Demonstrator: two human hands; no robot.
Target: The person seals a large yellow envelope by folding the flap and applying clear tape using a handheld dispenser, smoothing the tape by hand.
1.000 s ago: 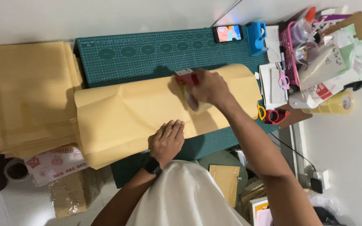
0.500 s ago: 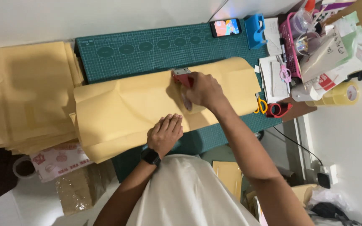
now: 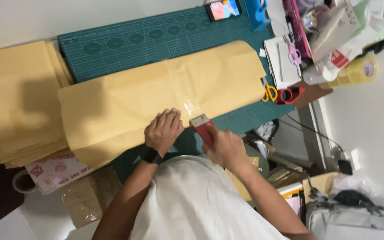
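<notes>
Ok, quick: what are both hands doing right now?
Left hand: open, flat on the yellow paper.
Right hand: closed on the red tape dispenser.

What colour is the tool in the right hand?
Red tape dispenser, head view.

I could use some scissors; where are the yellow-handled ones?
The yellow-handled scissors lie on the green cutting mat at its right edge, between the brown paper and a red tape dispenser.

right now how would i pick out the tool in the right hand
Start at the green cutting mat and the big tan paper sheet lying across it. At the sheet's near edge, beside the flat left hand, the right hand grips a red tape dispenser, the only red thing touching the paper.
</notes>
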